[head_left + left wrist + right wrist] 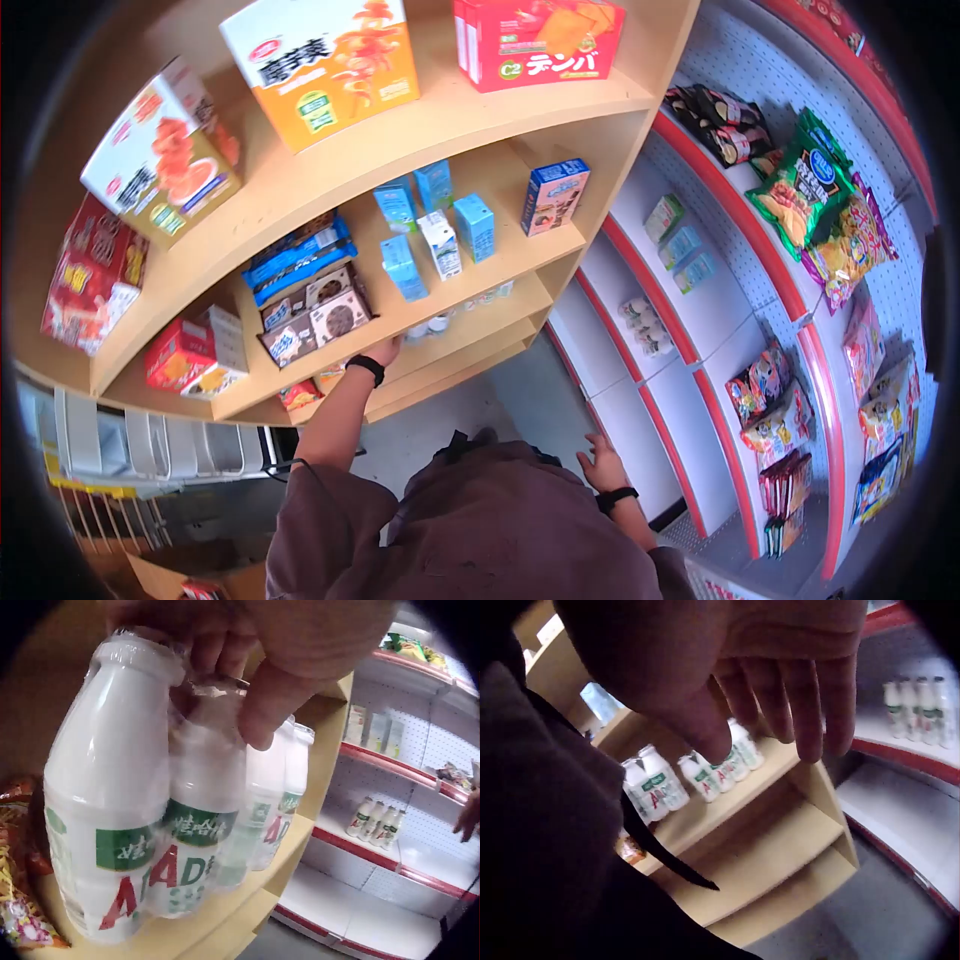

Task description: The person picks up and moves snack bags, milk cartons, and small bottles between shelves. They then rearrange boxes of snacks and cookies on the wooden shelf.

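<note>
In the left wrist view a shrink-wrapped pack of white AD milk drink bottles (199, 772) with green labels stands on a wooden shelf. My left hand (307, 645) grips it from above, thumb and fingers curled around a bottle neck. From the head view, that hand (385, 352) reaches under the middle shelf, its fingers mostly hidden. My right hand (602, 465) hangs in the aisle by the white rack, holding nothing. The right wrist view shows the right hand's fingers (806, 712) loosely extended, with two bottle packs on the wooden shelf beyond.
Above the left arm, the wooden shelf (520, 260) bears blue drink cartons (400, 268) and cookie packs (340, 315). Large snack boxes (330, 70) stand higher up. A white rack with red edges (690, 350) rises on the right, holding a similar bottle pack (645, 327).
</note>
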`<action>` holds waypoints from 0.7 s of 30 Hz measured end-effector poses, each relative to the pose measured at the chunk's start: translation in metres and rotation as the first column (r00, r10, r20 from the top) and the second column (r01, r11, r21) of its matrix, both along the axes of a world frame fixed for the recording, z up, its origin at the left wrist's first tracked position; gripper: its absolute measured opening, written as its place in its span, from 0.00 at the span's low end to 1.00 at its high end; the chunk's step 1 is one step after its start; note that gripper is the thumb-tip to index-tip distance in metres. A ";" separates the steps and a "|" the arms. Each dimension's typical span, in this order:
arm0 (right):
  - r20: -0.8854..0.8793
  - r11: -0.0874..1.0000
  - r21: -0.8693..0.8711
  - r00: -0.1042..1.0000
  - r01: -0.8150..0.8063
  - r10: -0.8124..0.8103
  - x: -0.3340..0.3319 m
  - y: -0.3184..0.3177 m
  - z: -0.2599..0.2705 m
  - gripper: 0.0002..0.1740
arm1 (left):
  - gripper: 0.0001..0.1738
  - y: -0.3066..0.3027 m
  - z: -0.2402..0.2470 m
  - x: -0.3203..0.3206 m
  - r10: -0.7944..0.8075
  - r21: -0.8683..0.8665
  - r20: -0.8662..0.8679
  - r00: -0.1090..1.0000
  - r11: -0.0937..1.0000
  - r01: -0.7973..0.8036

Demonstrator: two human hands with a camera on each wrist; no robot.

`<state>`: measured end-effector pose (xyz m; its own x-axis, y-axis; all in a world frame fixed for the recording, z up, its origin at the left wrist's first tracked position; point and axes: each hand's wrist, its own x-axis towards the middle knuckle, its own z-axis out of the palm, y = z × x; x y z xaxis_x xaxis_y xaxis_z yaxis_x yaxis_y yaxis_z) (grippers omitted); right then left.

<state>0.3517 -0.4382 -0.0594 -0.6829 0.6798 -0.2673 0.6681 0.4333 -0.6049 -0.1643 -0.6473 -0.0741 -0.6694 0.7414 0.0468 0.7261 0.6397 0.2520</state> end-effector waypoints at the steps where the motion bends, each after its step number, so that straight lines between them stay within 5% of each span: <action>1: 0.045 0.996 -0.041 0.996 0.081 -0.080 0.013 -0.007 -0.004 0.25 | 0.22 0.003 -0.020 -0.014 0.081 -0.023 0.071 0.994 0.997 -0.079; 5: 0.220 0.974 -0.095 0.958 0.207 -0.183 0.064 -0.027 -0.032 0.27 | 0.23 0.000 -0.048 -0.054 0.299 -0.127 0.215 0.930 0.952 -0.277; 10: 0.222 0.957 -0.037 0.936 0.289 -0.274 0.105 -0.047 -0.073 0.18 | 0.23 -0.004 -0.041 -0.073 0.301 -0.176 0.198 0.933 0.947 -0.269; 19: 0.344 0.866 -0.220 0.866 0.450 -0.363 0.117 -0.036 -0.086 0.21 | 0.23 -0.005 -0.035 -0.068 0.232 -0.219 0.104 0.967 0.954 -0.205; 21: 0.393 0.817 -0.270 0.833 0.510 -0.390 0.128 -0.028 -0.121 0.22 | 0.24 -0.006 -0.036 -0.056 0.176 -0.221 0.040 0.984 0.962 -0.163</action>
